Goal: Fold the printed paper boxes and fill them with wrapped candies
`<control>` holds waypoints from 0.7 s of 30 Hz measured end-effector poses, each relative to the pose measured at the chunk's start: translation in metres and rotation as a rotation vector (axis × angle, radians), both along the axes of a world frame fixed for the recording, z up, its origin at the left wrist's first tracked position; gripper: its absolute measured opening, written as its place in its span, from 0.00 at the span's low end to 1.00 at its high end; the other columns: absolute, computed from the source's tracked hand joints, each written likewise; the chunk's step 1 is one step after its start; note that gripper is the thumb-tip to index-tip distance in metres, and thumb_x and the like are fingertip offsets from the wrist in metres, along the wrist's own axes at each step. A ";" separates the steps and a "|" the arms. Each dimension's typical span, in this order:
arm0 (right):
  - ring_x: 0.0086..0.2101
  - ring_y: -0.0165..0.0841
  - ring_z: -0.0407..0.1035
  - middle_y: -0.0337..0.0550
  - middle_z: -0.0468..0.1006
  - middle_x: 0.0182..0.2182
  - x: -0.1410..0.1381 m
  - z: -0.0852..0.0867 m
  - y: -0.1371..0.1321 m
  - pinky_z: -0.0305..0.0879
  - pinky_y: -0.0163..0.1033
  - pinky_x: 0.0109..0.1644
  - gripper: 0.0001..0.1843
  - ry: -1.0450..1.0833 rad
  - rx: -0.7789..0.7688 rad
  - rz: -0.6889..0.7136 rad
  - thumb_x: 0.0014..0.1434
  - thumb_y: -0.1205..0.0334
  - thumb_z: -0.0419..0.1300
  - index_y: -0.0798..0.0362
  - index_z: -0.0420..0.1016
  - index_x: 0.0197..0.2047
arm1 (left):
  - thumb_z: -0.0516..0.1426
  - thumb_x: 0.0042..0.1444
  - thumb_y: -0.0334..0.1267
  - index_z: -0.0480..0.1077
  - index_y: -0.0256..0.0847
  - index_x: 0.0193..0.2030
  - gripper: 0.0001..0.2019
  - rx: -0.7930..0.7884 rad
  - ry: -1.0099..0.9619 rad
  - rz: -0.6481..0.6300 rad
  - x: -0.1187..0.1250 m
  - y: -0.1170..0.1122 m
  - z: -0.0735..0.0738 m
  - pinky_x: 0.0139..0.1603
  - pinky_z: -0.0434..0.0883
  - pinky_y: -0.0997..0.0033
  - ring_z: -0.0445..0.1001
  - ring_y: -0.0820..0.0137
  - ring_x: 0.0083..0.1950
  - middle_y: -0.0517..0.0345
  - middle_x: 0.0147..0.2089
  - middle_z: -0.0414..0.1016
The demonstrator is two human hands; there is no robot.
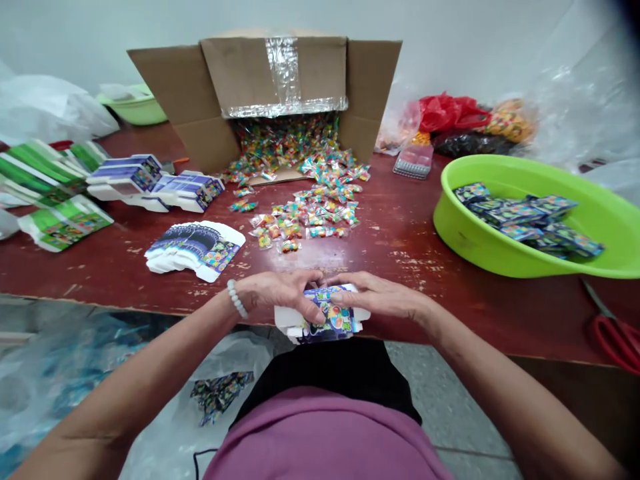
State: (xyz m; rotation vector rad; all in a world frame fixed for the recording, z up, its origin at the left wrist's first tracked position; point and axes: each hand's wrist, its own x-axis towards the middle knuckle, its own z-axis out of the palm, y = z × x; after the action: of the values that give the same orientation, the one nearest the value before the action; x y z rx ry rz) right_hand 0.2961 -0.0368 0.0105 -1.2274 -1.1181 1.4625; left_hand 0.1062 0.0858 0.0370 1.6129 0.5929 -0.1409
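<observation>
Both hands hold a small printed candy box (333,321) at the table's front edge, its white end flaps sticking out on both sides. My left hand (285,293), with a beaded bracelet at the wrist, grips the box's left part, thumb on the printed face. Across the top and right side lies my right hand (380,293), its thumb also on that face. Left of the hands, a fanned stack of flat purple boxes (197,248) rests on the table. Beyond the hands, wrapped candies (320,207) spill out of an open cardboard box (280,80).
At right, a green basin (480,250) holds several filled boxes (530,217); red-handled scissors (613,333) lie below it. More folded purple cartons (185,190) and green cartons (67,223) are at left. Plastic bags (500,123) stand at the back right. A bag (220,393) sits below the table.
</observation>
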 end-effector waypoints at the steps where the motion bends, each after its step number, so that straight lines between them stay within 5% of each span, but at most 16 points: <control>1: 0.41 0.38 0.75 0.41 0.83 0.41 -0.002 -0.005 -0.002 0.73 0.40 0.43 0.14 -0.052 0.022 0.003 0.47 0.67 0.73 0.51 0.83 0.40 | 0.71 0.31 0.35 0.77 0.41 0.35 0.20 0.010 0.041 -0.078 0.001 0.004 -0.001 0.39 0.68 0.69 0.74 0.61 0.41 0.57 0.38 0.78; 3: 0.36 0.35 0.74 0.42 0.83 0.39 -0.005 -0.014 -0.004 0.72 0.37 0.38 0.10 -0.093 0.030 0.015 0.53 0.62 0.71 0.52 0.83 0.40 | 0.71 0.34 0.37 0.75 0.39 0.35 0.18 -0.034 0.073 -0.129 0.003 0.014 -0.005 0.35 0.67 0.71 0.73 0.65 0.37 0.58 0.35 0.76; 5: 0.30 0.32 0.73 0.42 0.82 0.34 -0.009 -0.022 -0.005 0.69 0.35 0.31 0.11 -0.020 -0.016 -0.009 0.57 0.56 0.68 0.55 0.82 0.39 | 0.71 0.36 0.37 0.73 0.39 0.38 0.20 -0.169 0.056 -0.042 0.002 0.025 -0.012 0.32 0.67 0.71 0.72 0.68 0.33 0.58 0.35 0.75; 9: 0.22 0.28 0.68 0.40 0.79 0.27 -0.023 -0.034 0.002 0.64 0.32 0.25 0.19 0.227 -0.094 -0.248 0.57 0.48 0.67 0.57 0.79 0.40 | 0.71 0.40 0.37 0.70 0.40 0.45 0.24 -0.431 -0.166 0.379 -0.012 0.039 -0.029 0.33 0.70 0.70 0.74 0.71 0.31 0.58 0.37 0.76; 13: 0.23 0.29 0.69 0.41 0.80 0.28 -0.050 -0.046 0.020 0.64 0.32 0.26 0.23 0.273 -0.024 -0.472 0.55 0.44 0.66 0.56 0.77 0.43 | 0.70 0.44 0.39 0.69 0.39 0.46 0.23 -0.459 -0.327 0.737 -0.026 0.020 -0.042 0.37 0.73 0.68 0.75 0.69 0.35 0.56 0.41 0.76; 17: 0.34 0.35 0.74 0.44 0.82 0.41 -0.085 -0.060 0.035 0.70 0.36 0.36 0.28 0.118 0.044 -0.578 0.58 0.42 0.62 0.52 0.74 0.56 | 0.72 0.40 0.39 0.66 0.40 0.50 0.30 -0.240 -0.414 1.113 -0.027 -0.004 -0.056 0.45 0.72 0.69 0.75 0.68 0.44 0.54 0.47 0.74; 21: 0.43 0.39 0.75 0.46 0.80 0.49 -0.115 -0.062 0.047 0.71 0.41 0.45 0.29 -0.053 0.038 -0.595 0.63 0.44 0.55 0.49 0.67 0.63 | 0.70 0.42 0.43 0.64 0.40 0.54 0.33 0.232 -0.344 1.177 -0.030 0.004 -0.072 0.57 0.68 0.61 0.70 0.62 0.56 0.50 0.54 0.67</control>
State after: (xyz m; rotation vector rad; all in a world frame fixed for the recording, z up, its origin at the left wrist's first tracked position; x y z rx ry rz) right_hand 0.1813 0.0100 -0.0520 -1.4230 -0.7166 0.9558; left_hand 0.0761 0.0902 -0.0350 1.2270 1.2066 1.0781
